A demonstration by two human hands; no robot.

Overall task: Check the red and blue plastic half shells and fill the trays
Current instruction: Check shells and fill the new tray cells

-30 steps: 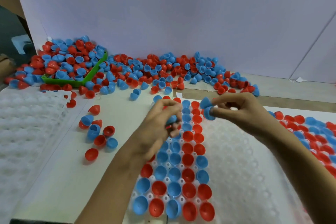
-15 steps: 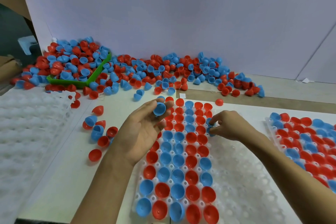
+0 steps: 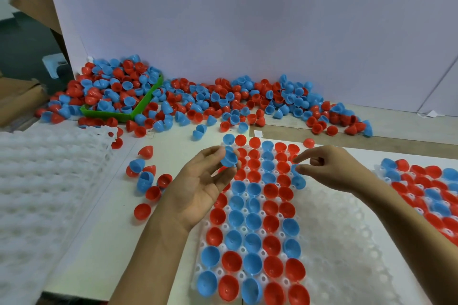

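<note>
My left hand (image 3: 198,188) is palm up over the left edge of the middle white tray (image 3: 347,230) and pinches a blue half shell (image 3: 229,157) between thumb and fingertips. My right hand (image 3: 332,168) hovers over the tray's far right part. Its index finger is stretched out and its thumb tip touches a blue half shell (image 3: 294,168) seated in the tray. Red and blue half shells fill the tray's left columns, hollow side up. The right part of the tray is bare.
A large pile of red and blue half shells (image 3: 223,99) lies along the back wall, spilling over a green bin (image 3: 146,104). Several loose shells (image 3: 148,181) lie left of the middle tray. Empty white trays (image 3: 49,193) are stacked at left. A filled tray (image 3: 421,193) sits at right.
My right hand carried a blue half shell down into the tray and its index finger has lifted off it. My left hand turned palm up, showing its blue half shell.
</note>
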